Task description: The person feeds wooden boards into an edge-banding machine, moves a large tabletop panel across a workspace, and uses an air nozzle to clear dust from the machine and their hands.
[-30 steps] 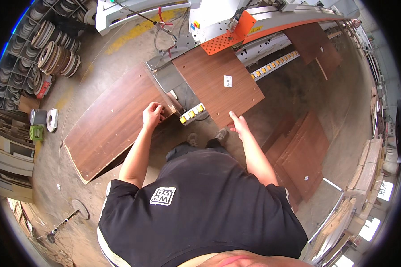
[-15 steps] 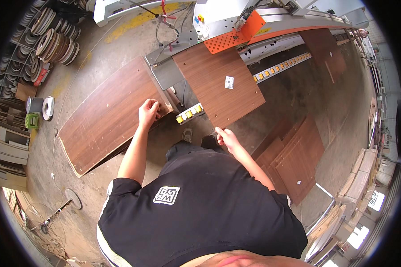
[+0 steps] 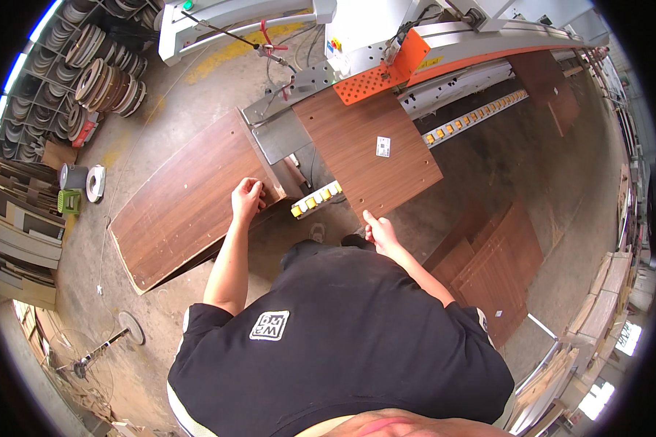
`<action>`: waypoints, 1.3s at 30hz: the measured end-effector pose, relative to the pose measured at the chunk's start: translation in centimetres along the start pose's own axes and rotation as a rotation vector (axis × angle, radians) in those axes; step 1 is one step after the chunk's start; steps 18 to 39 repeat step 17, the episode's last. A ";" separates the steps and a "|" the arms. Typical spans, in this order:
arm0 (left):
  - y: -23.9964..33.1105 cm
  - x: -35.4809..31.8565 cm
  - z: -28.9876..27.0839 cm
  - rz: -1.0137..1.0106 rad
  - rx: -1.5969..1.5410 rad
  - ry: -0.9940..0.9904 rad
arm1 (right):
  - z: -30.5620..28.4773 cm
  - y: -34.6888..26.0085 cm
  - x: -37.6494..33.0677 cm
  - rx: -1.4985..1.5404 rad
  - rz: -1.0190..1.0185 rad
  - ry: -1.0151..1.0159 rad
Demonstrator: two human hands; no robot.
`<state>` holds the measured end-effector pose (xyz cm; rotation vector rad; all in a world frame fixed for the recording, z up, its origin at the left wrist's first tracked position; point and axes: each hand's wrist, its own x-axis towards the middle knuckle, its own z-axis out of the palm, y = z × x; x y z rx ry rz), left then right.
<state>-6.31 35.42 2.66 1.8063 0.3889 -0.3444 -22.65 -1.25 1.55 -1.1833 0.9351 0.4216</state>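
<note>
My left hand (image 3: pixel 248 200) is closed, fingertips pressed together, above the near right end of a long brown wood-grain board (image 3: pixel 189 200) on a stack. Whatever those fingers hold, if anything, is hidden. My right hand (image 3: pixel 382 233) closes at the near corner of a brown wood-grain panel (image 3: pixel 361 156), thumb along its edge and the other fingers curled at the rim. This panel bears a white label (image 3: pixel 383 146) and a few small holes. Its far edge lies at the orange perforated plate (image 3: pixel 375 81) of a machine.
A roller rail with yellow rollers (image 3: pixel 317 200) runs beneath the panel. Further panels lean at the right (image 3: pixel 503 266), and another brown panel (image 3: pixel 543 84) lies farther along the machine. Edge-band rolls (image 3: pixel 109 87) fill a rack at the left. A pedestal fan (image 3: pixel 102 349) stands at lower left.
The whole view has shifted, so the scene sits slightly farther right and lower. My right thumb now lies a little over the panel's corner; my left hand has barely moved against the stack.
</note>
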 end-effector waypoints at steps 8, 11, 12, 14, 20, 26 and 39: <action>-0.2 -0.1 0.1 -0.014 0.007 0.031 | -2.1 -2.1 1.3 0.086 -0.056 0.083; -0.2 -0.2 0.2 -0.003 -0.004 0.039 | -3.1 -2.8 2.0 0.120 -0.122 0.156; -0.2 -0.2 0.2 -0.004 -0.002 0.043 | -3.4 -3.1 2.4 0.130 -0.150 0.186; -0.1 -0.1 0.4 -0.006 0.005 0.039 | -4.8 -3.4 3.7 0.156 -0.197 0.217; -0.4 0.1 0.3 0.004 0.021 0.039 | -5.8 -4.1 4.7 0.150 -0.186 0.267; -0.4 0.1 0.3 0.004 0.021 0.039 | -5.8 -4.1 4.7 0.150 -0.186 0.267; -0.4 0.1 0.3 0.004 0.021 0.039 | -5.8 -4.1 4.7 0.150 -0.186 0.267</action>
